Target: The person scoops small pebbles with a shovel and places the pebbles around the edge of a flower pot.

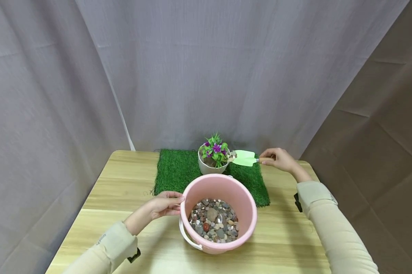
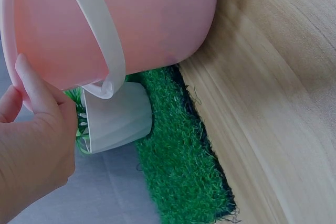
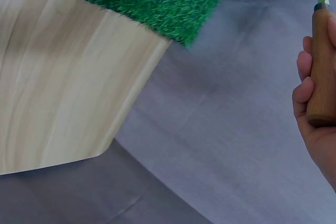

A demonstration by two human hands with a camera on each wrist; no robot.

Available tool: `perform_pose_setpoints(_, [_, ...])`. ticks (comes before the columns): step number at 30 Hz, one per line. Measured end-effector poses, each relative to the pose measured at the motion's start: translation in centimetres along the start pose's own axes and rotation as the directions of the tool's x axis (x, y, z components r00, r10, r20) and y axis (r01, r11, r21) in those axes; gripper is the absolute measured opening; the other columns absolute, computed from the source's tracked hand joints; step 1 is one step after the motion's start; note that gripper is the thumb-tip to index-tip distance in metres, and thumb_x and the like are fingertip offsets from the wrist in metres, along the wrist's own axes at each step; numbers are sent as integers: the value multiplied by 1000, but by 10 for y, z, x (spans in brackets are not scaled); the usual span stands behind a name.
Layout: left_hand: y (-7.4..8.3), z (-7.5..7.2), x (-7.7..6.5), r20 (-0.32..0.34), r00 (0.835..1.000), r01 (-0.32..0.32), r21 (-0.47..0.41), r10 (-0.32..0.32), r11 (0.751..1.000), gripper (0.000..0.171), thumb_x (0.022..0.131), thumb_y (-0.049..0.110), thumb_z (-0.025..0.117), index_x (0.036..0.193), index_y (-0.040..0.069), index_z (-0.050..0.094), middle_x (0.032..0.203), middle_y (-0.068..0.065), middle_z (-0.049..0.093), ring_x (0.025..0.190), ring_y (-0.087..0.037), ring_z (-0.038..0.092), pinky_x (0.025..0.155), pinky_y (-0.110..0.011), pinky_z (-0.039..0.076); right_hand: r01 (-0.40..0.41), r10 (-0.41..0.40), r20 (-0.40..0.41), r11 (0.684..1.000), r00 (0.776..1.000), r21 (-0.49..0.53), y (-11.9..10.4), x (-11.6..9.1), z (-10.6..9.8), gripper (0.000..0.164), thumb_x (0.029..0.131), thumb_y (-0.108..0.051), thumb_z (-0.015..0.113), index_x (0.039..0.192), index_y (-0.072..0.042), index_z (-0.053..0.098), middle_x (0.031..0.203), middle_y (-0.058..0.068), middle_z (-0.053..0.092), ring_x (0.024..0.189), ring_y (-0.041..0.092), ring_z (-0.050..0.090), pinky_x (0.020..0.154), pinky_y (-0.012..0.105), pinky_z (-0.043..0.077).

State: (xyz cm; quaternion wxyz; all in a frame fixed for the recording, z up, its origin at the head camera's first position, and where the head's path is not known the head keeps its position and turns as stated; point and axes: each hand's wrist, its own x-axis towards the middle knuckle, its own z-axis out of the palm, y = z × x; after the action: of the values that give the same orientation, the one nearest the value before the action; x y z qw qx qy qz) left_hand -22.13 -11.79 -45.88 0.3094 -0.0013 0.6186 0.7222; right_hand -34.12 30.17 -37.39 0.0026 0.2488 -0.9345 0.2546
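Observation:
With thumb and fingers, my left hand (image 1: 164, 205) pinches the left rim of a pink bucket (image 1: 247, 207). Pebbles (image 1: 214, 224) of mixed colours cover the bucket's bottom, and its white handle (image 2: 107, 35) hangs down the left side. My right hand (image 1: 277, 159) grips the wooden handle (image 3: 323, 72) of a trowel. The light green blade (image 1: 245, 158) points left, bearing a few pebbles (image 1: 231, 156) at its tip, right at the rim of a white flowerpot (image 1: 209, 167). Green leaves and purple flowers (image 1: 217, 148) grow from the pot.
A mat of artificial grass (image 1: 176, 171) lies under the pot and reaches behind the bucket. The wooden table (image 1: 130, 182) has its back edge near a grey curtain (image 1: 206, 76). A brown curtain (image 1: 380, 125) hangs to the right.

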Motion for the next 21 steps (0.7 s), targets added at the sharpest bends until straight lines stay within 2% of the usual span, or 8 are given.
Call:
perform_pose_setpoints(4, [-2, -1, 0, 12, 1000, -7, -10, 7, 1000, 33, 94, 8, 54, 121, -10, 47, 80, -1, 65, 71, -7, 66, 75, -22, 63, -42, 42, -10, 999, 999, -14, 10, 6, 6, 19, 85, -7, 68, 101, 3, 67, 90, 17, 69, 73, 15, 58, 61, 22, 51])
perform_pose_setpoints(10, [-1, -1, -1, 11, 1000, -10, -20, 10, 1000, 30, 94, 8, 55, 119, -9, 49, 79, -1, 65, 69, -7, 65, 73, -22, 63, -63, 61, -32, 997, 998, -47, 15, 14, 14, 20, 85, -10, 68, 100, 3, 67, 92, 19, 69, 78, 25, 61, 66, 31, 53])
perform_pose_setpoints(16, [0, -1, -2, 15, 1000, -11, -26, 12, 1000, 31, 93, 8, 56, 119, -9, 49, 79, -1, 65, 69, -7, 66, 73, -22, 63, -137, 136, -21, 986, 991, -95, 5, 25, 21, 21, 86, -13, 68, 101, 2, 67, 97, 20, 69, 87, 35, 63, 74, 46, 57])
perform_pose_setpoints(21, [0, 0, -2, 11, 1000, -11, -23, 11, 1000, 29, 93, 7, 56, 117, -8, 50, 77, 0, 64, 68, -6, 65, 72, -21, 63, -189, 192, 2, 966, 981, -174, -9, 40, 26, 21, 85, -16, 69, 100, -1, 67, 101, 19, 69, 92, 36, 64, 77, 50, 57])
